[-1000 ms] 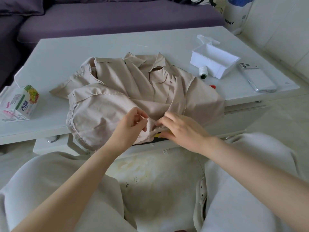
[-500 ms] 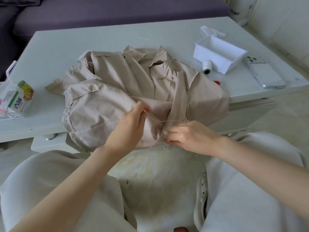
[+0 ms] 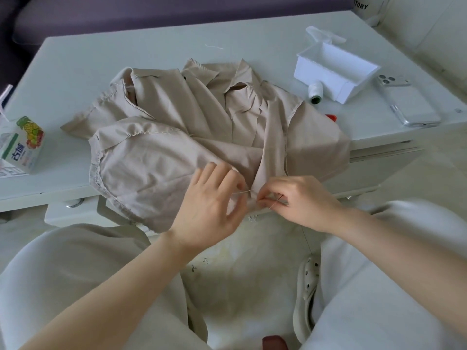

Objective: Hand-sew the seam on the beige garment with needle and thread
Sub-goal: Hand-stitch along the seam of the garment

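The crumpled beige garment (image 3: pixel 156 162) lies on the white table (image 3: pixel 126 54) and hangs over its near edge. My left hand (image 3: pixel 212 205) pinches the fabric at the hanging edge, thumb against fingertips beside a short pale strand. Close on its right, my right hand (image 3: pixel 298 200) pinches a thin needle (image 3: pixel 276 202) against the same fold. A dark thread (image 3: pixel 307 239) trails down from that hand towards my knee. The seam itself is hidden under my fingers.
A thread spool (image 3: pixel 316 93) lies by an open white box (image 3: pixel 336 69), with a phone (image 3: pixel 409 104) to the right and a red object (image 3: pixel 332 117) peeking from under the garment. A juice carton (image 3: pixel 24 145) stands at the left. My knees and a shoe (image 3: pixel 307 286) are below.
The loop of thread stretched between my hands is gone. My left hand has dropped to the fabric edge, and both hands now sit close together at the fold.
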The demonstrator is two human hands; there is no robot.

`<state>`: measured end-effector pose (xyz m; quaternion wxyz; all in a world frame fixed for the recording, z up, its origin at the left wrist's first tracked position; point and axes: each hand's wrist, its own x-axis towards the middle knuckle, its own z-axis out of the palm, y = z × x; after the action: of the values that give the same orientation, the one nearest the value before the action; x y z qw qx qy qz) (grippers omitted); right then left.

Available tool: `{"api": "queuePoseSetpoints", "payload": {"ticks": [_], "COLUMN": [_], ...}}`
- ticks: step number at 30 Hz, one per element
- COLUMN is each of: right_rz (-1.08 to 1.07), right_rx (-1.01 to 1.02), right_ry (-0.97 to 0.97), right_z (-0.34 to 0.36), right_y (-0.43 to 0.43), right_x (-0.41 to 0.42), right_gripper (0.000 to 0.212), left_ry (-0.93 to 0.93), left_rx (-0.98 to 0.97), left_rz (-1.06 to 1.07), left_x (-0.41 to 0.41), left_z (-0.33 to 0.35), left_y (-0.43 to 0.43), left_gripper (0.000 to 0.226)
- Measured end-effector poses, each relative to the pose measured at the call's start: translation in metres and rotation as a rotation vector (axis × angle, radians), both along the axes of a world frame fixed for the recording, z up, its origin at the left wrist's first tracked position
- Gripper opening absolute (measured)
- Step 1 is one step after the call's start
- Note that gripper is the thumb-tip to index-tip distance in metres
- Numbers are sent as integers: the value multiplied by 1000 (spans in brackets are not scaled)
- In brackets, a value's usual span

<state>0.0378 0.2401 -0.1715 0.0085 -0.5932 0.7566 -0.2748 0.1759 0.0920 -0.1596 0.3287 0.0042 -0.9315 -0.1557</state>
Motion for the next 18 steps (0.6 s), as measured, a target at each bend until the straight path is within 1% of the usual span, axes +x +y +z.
{"api": "queuePoseSetpoints", "payload": {"ticks": [3,7,9,11,13,15,18], "right_rz": [-88,-105,-117,-129,-117,-74,21], "right_rx": [-44,-69,-84,-72,-11,76,159], "right_ry": [-56,-96,-145,-170,-149,-116,-84], "right_z": [4,7,7,6,4,0,-2], "right_y": [2,5,5,6,7,9,10], "right_x": [-1,0,0,-1,-2,-1,2], "right_gripper": [3,14,18,16,11,7,9], "left_ry": [-100,-278,-327,-318,-271,-226,-201], "left_rx": [15,-1,-3,5,32,59,71], "left_rz": [-48,66,106,125,126,117,101], "left_x": [3,3,5,6,7,9,12], "left_z": [-15,-32,-38,-41,-41,-41,-40], "left_y": [6,5,3,2,1,-1,-4], "left_gripper": [24,47,54,47,42,39,28]}}
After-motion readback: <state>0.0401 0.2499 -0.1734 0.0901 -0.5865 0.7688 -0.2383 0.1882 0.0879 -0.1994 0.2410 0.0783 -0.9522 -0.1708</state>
